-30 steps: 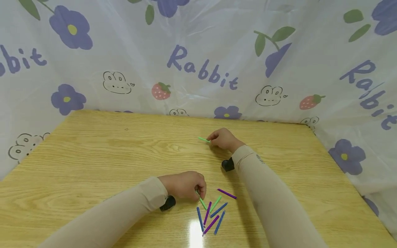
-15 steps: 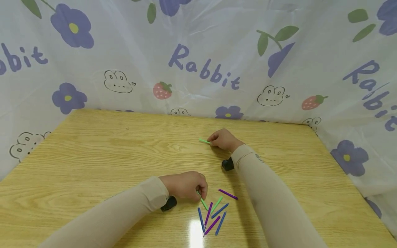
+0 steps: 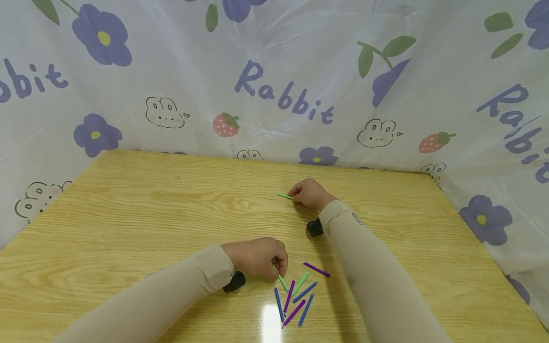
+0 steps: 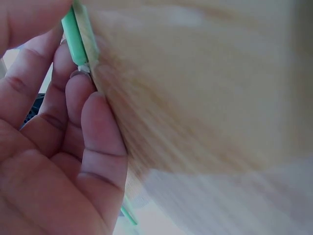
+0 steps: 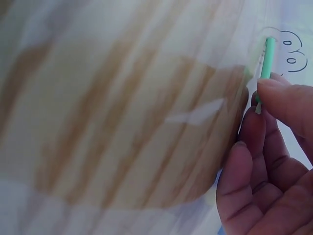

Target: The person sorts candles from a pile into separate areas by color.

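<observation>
Head: left fingers point(image 3: 282, 265) pinch green stick point(image 3: 282, 283), right fingers point(image 3: 295, 191) far stick point(image 3: 283, 195), now slightly lower.

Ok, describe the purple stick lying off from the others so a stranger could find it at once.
On the wooden table, between the left sleeve and the right sleeve, look for a cluster of coloured sticks. The purple stick lies at the cluster's far right corner, apart from the rest. Its far end points left, while the other two purple sticks point right.
</observation>
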Motion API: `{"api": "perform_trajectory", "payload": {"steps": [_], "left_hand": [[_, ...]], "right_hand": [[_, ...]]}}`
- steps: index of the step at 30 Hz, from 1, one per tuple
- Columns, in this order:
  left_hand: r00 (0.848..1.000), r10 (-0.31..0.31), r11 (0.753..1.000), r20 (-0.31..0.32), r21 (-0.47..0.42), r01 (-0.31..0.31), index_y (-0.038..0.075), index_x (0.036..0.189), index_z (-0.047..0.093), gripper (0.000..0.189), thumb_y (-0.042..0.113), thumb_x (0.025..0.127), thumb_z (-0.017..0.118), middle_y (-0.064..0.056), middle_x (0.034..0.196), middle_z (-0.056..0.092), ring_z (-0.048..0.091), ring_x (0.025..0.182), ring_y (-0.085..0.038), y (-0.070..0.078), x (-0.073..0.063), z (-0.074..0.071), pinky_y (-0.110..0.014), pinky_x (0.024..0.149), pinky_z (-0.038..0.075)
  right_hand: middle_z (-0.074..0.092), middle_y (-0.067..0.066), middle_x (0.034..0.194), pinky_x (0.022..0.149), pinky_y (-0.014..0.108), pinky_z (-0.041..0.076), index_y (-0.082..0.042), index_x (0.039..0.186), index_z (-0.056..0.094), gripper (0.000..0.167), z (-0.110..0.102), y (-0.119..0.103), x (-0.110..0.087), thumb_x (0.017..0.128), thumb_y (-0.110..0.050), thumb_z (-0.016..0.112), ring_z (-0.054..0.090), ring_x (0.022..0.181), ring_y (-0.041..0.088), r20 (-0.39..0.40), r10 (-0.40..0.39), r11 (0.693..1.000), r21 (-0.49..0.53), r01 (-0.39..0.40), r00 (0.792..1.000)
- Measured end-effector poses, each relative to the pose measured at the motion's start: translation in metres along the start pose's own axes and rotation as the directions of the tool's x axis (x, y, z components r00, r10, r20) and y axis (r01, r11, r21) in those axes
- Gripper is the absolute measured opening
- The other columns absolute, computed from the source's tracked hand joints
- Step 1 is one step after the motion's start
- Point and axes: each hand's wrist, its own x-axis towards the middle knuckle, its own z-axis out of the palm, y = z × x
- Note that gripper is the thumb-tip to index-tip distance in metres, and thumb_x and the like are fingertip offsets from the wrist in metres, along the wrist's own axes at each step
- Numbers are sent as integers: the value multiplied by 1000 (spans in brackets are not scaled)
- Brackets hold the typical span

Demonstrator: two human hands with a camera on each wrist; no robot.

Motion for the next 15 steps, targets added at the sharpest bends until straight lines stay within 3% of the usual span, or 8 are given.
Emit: {"api": "perform_trajectory", "payload": {"steps": [9,10,15], "left_hand": [[1000,1,1000,2,-6,-1,8,78,69,19,-10,78,62,4,83,55,42,71,-5,2,-1,-1,-19,65,39],[1000,3,1000,2,-4,-3,8,78,69,19,-10,77,62,4,83,55,42,71,-4,2,-1,-1,-19,65,39],[1000,6,1000,-5,13,-6,8,78,69,19,-9,77,63,4,82,55,42,71,-4,2,-1,-1,-19,66,40]], "right_hand": [[68,9,114,96,37,46,-5,114,71,24,1,3,5,93,-4,60,58,114,26,2,19,1000,-3,-19,1000],[69,8,109,93,36,47,-7,110,73,22,3,11,12,91,-5,62,60,109,24,-6,-14,1000,1,14,1000],[70,7,107,92,35,47,-7,109,73,22,4,13,15,91,-5,62,60,107,23,-11,-13,1000,-7,13,1000]]}}
